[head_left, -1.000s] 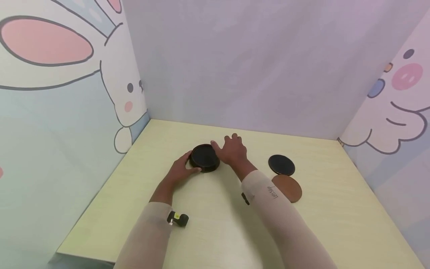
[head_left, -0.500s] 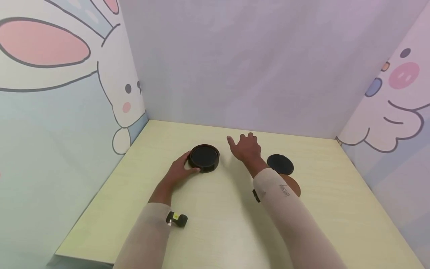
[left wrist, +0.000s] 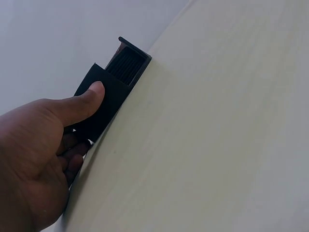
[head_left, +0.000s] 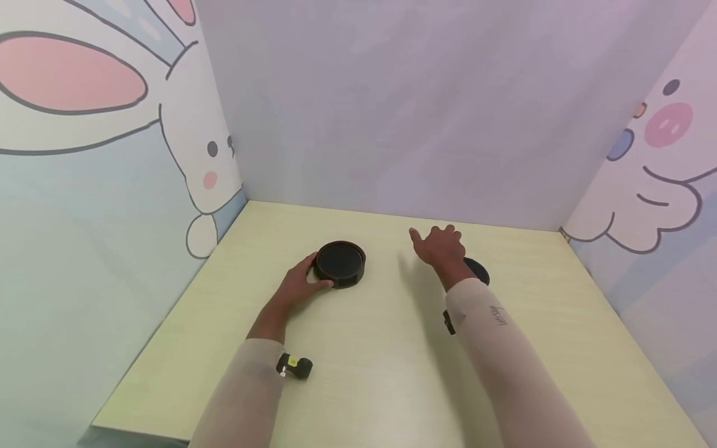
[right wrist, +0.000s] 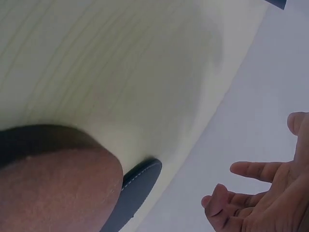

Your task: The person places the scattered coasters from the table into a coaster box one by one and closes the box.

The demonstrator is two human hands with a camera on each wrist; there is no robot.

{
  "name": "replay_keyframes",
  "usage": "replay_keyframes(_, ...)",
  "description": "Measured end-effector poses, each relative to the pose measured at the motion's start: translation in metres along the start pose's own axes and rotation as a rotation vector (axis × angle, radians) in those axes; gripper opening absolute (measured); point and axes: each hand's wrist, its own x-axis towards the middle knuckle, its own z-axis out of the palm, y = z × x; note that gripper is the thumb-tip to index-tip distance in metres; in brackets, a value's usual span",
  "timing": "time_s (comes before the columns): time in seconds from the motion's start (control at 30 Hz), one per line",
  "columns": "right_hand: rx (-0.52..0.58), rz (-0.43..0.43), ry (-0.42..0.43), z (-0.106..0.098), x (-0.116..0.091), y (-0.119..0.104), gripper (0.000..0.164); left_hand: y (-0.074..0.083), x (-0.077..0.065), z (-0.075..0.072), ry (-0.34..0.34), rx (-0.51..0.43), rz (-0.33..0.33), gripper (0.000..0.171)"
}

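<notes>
My left hand (head_left: 294, 286) grips the near left side of a round black coaster holder (head_left: 340, 262) on the table. In the left wrist view the thumb presses the wall of the holder (left wrist: 107, 96), and stacked dark coasters (left wrist: 128, 65) show through its cut-out. My right hand (head_left: 441, 246) is raised over the table to the right, fingers spread, holding nothing. Behind its wrist lies a black coaster (head_left: 478, 271), partly covered. The right wrist view shows this stitched black coaster (right wrist: 137, 193) beside a brown coaster (right wrist: 63, 188), which the sleeve hides in the head view.
The pale wooden table (head_left: 358, 373) ends at a plain lilac wall (head_left: 392, 124) at the back. Printed side walls with a rabbit (head_left: 196, 143) on the left and another cartoon animal on the right stand close to its edges.
My right hand has moved away from the holder to the right, and its sleeve now covers the brown coaster. The left hand and holder have stayed in place.
</notes>
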Motion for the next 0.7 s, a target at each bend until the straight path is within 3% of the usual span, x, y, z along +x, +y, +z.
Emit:
replay_keyframes(0.33,0.002,0.032,-0.061,-0.016,-0.003,0.028,0.101,0.000,-0.001,-0.001,0.000,-0.007,0.006,0.099)
replay_keyframes(0.53,-0.008,0.019,-0.192,-0.024,-0.001,0.047,0.097,-0.001,-0.001,-0.001,-0.001,-0.018,0.006,0.099)
replay_keyframes(0.7,-0.028,0.021,-0.309,-0.029,-0.001,0.057,0.102,0.000,-0.001,-0.001,-0.001,-0.019,-0.001,0.099)
